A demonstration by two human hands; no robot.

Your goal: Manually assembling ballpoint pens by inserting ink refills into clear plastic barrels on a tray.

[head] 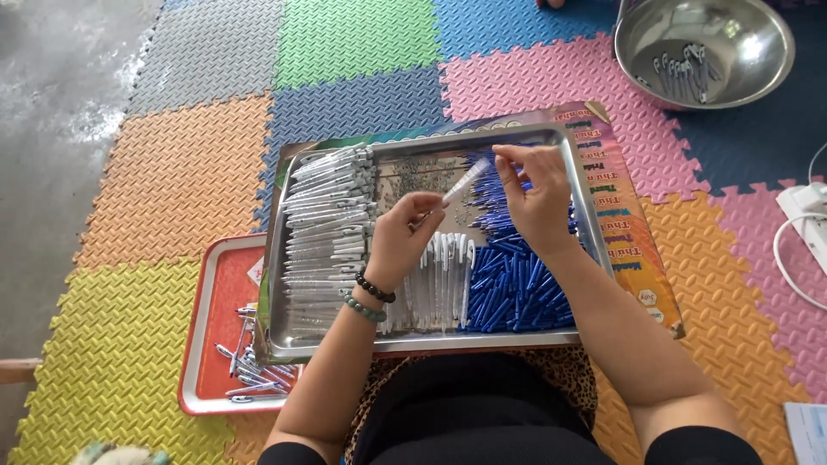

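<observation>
Single view, head-worn camera, looking steeply down over wearer's lap. Close range: both forearms enter from 6 o'clock, hands (405, 237) (534, 198) meet near centre above metal tray (413, 346). Foam mat (345, 43) fills the view; bare floor (52, 77) at 10 o'clock, steel bowl (767, 77) cropped at 1 o'clock. No second view for overlap.

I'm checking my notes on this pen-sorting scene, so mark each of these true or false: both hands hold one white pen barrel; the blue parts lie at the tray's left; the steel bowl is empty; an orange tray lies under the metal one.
1. The left hand and right hand hold one white pen barrel. True.
2. The blue parts lie at the metal tray's left. False: at its right.
3. The steel bowl is empty. False: it holds some metal clips.
4. An orange tray lies partly under the metal one. True.
</observation>
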